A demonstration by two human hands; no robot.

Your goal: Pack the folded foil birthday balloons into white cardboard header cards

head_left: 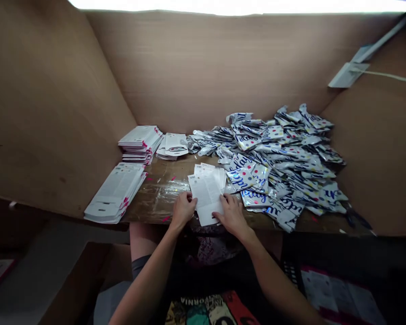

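Observation:
A white printed sheet (206,198) lies between my hands at the table's front edge, over a few similar papers (219,175). My left hand (183,208) is closed on its left edge, fingers curled. On the right side of the same sheet rests my right hand (232,213), thumb on the paper and fingers spread. Just right of the papers, shiny white packets with dots and blue lettering (245,174) form a large heap. Stacks of white cards with pink edges (117,192) stand at the left, and a smaller stack (176,143) sits behind.
Cardboard walls (209,67) enclose the table (155,194) at the back and both sides. Dark-handled scissors (358,219) lie at the right front corner. A white fixture (348,76) with a cable hangs at upper right. An open cardboard box (84,275) is below left.

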